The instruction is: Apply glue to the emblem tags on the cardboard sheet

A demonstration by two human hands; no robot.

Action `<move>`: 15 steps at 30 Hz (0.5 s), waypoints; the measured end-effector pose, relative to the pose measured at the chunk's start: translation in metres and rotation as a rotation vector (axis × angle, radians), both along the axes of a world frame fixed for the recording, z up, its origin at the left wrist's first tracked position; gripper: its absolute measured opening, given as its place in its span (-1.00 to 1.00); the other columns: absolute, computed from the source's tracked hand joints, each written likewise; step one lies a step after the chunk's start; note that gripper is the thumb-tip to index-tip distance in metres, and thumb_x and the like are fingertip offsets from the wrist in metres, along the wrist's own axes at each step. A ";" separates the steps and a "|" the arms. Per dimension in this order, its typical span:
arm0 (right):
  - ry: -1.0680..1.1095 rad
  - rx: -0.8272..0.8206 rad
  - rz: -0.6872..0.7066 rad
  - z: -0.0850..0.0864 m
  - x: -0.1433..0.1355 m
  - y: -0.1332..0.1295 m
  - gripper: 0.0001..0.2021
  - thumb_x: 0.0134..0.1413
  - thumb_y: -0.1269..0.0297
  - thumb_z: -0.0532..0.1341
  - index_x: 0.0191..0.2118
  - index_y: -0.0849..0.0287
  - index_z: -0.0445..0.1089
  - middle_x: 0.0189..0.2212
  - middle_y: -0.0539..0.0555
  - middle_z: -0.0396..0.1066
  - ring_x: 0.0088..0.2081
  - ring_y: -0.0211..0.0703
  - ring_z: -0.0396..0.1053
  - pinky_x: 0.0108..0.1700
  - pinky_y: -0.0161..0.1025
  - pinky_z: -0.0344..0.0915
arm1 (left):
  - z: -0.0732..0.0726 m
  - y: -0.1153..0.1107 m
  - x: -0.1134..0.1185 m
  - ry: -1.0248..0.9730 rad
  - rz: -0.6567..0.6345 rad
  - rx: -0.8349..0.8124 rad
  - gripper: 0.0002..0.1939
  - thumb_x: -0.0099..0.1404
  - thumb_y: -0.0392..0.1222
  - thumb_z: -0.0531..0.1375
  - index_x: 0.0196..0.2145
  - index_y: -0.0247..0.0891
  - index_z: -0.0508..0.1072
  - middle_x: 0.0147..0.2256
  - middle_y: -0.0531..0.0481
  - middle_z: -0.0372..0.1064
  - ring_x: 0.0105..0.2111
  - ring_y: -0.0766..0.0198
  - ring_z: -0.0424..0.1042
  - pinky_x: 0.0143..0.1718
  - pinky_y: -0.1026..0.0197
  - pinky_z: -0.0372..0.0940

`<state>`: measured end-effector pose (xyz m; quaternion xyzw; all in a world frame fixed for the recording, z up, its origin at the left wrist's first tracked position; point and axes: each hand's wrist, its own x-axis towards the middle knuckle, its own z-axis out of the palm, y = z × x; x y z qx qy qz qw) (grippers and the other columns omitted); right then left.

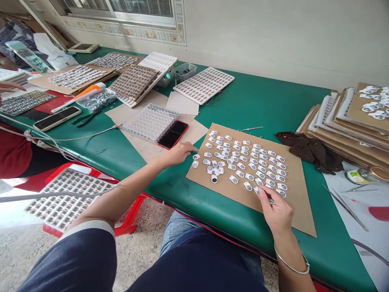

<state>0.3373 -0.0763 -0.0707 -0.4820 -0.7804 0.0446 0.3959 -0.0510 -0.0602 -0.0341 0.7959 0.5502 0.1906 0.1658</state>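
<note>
A brown cardboard sheet (296, 211) lies before me, bearing several rows of small round parts with white tabs (233, 179). My left hand (180, 153) reaches to its left edge, fingers bent together, the fingertips at a white-tabbed round part (196, 157). Over the front right of the sheet is my right hand (277, 210), closed, thumb and forefinger pinched at a white-tabbed part. Another such part (271, 201) shows between its fingers. The parts stand in fairly even rows at the right and in a looser cluster at the left.
Left of the sheet lie a phone (173, 134) and a clear plastic tray (148, 121). White slotted trays (204, 85) stand behind. A dark cloth (313, 150), stacked boards (337, 117), tweezers (349, 211) and a glass jar (367, 175) are at the right. A co-worker's hand (10, 86) shows far left.
</note>
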 end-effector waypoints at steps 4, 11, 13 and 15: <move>-0.003 0.001 0.011 0.001 0.000 0.000 -0.87 0.05 0.33 0.23 -0.27 0.22 0.48 -0.44 0.05 0.52 -0.51 -0.28 0.41 -0.39 -0.35 0.33 | -0.009 0.008 -0.001 0.061 -0.197 0.033 -0.71 0.32 -0.34 0.00 -0.16 -0.23 0.50 -0.15 -0.08 0.41 -0.13 0.24 0.36 -0.07 0.21 0.26; 0.023 -0.033 0.036 -0.002 -0.001 0.002 -0.86 0.05 0.33 0.23 -0.25 0.21 0.48 -0.46 0.03 0.52 -0.48 -0.25 0.45 -0.36 -0.33 0.36 | -0.008 0.019 0.024 0.290 -0.044 -0.029 -0.80 0.27 -0.18 0.12 -0.31 -0.21 0.55 -0.38 -0.04 0.41 -0.30 0.25 0.39 -0.25 0.28 0.25; 0.019 -0.046 0.046 -0.004 -0.002 0.003 -0.85 0.05 0.33 0.22 -0.25 0.20 0.48 -0.45 0.04 0.53 -0.46 -0.23 0.46 -0.35 -0.33 0.37 | -0.006 0.023 0.040 0.318 0.029 -0.028 -0.78 0.27 -0.18 0.11 -0.36 -0.26 0.55 -0.40 -0.07 0.41 -0.30 0.20 0.39 -0.27 0.25 0.25; 0.015 -0.061 0.040 -0.005 -0.002 0.003 -0.85 0.05 0.32 0.22 -0.24 0.19 0.48 -0.44 0.04 0.53 -0.45 -0.23 0.47 -0.34 -0.32 0.38 | -0.006 0.030 0.054 0.324 0.093 -0.021 -0.76 0.27 -0.21 0.09 -0.39 -0.32 0.54 -0.38 -0.12 0.41 -0.30 0.16 0.39 -0.27 0.21 0.25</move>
